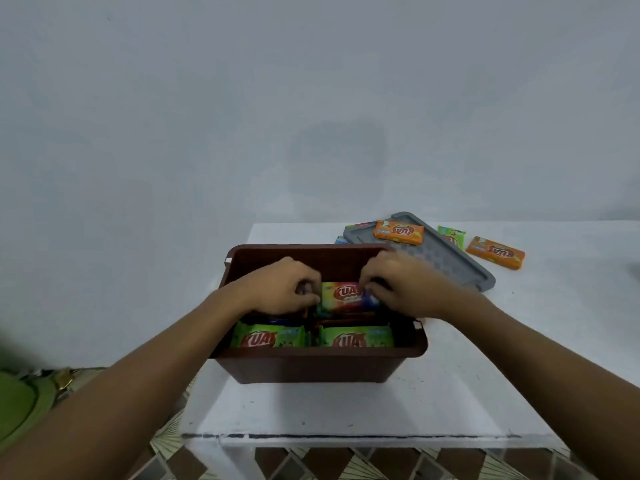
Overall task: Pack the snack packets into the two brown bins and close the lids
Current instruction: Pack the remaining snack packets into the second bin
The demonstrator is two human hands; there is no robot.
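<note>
Both forearms reach in from the near edge and meet over a brown bin [311, 367] that stands open on the white bench [346, 407]. The left hand [280, 287] and the right hand [405, 285] are inside the bin, one at each end of a multicoloured packet [346, 297]. The fingers [308, 289] of both hands are curled and pinch the packet's ends, holding it flat above the packets already packed.

Two green packets stand on edge against the bin's near wall, one on the left [266, 337] and one on the right [356, 337], side by side. More wrappers show in the dark gap under the hands, too hidden to tell apart.

A grey lid [440, 258] lies flat on the bench behind the bin and to its right, its near corner just beside the bin's far rim. An orange packet [398, 232] rests on the lid's far end. Another orange packet [496, 252] lies on the bench right of the lid, and a small green packet [452, 235] sits between the two. Edges of further packets peek out at the lid's far left corner. Patterned floor tiles [311, 462] show below the bench.
</note>
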